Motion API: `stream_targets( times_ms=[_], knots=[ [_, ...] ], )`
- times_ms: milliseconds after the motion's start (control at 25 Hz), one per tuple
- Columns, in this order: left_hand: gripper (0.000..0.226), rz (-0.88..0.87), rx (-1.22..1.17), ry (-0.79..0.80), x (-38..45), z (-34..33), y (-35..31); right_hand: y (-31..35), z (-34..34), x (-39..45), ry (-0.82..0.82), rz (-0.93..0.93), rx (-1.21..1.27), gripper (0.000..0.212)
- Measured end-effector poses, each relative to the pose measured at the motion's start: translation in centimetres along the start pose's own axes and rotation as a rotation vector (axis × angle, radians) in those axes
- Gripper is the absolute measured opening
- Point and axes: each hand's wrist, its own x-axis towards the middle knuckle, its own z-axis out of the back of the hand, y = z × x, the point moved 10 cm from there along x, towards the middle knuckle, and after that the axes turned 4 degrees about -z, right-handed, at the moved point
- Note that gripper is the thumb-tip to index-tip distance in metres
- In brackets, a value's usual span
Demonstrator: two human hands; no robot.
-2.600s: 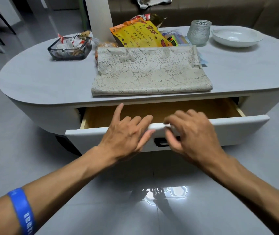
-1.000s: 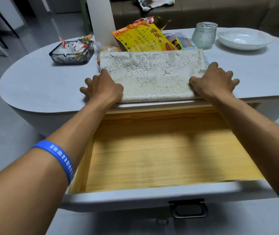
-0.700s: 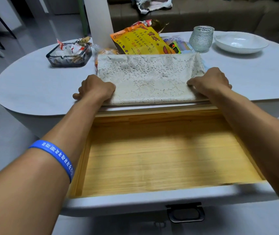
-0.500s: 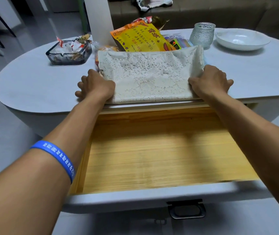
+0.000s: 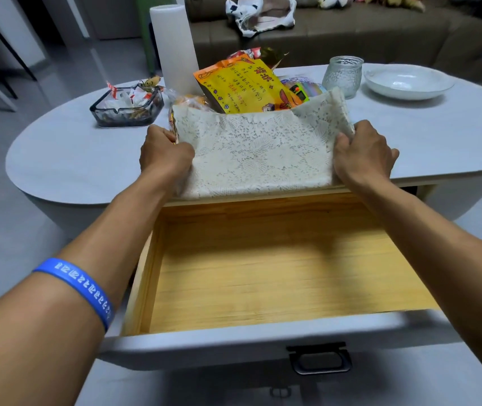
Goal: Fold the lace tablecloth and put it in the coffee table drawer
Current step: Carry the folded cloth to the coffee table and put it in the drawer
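Yellow snack bag [image 5: 244,87], glass jar [image 5: 342,75], white bowl [image 5: 407,83], candy dish [image 5: 128,108]

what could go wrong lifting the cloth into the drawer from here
1. The cloth's far edge leans on the yellow bag; pulling it forward may drag or tip the bag.
2. The left hand and right hand grip only the ends, so the middle may sag and the fold could come undone.
3. The cloth may catch on the drawer's back edge.

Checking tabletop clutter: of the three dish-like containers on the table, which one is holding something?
The dark square glass dish at the far left, filled with wrappers; the textured glass jar and white bowl look empty.
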Motion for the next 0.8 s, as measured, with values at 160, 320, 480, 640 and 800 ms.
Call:
stream_targets(
  times_ms=[160,320,480,640,800],
  knots=[
    [0.053,-0.045,-0.11,0.12,-1.4,1.3,-0.5,0.1,1.5,-1.5,0.037,0.004,0.07,0.029],
    [0.043,-0.149,-0.047,0.402,-3.9,1.9,-2.3,-1.3,3.4,-3.4,0.107,0.012,0.095,0.02],
    [0.04,-0.134,0.052,0.641,-9.3,2.3,-0.3,-4.3,5.4,-6.2,0.185,0.047,0.108,0.023],
    [0.045,-0.123,0.112,0.743,-12.9,0.7,1.3,-6.3,5.8,-8.3,0.228,0.023,0.138,0.026],
    [0.045,-0.09,0.152,0.807,-13.9,-1.0,2.5,-7.6,3.8,-9.6,0.296,0.012,0.111,0.024]
  ],
)
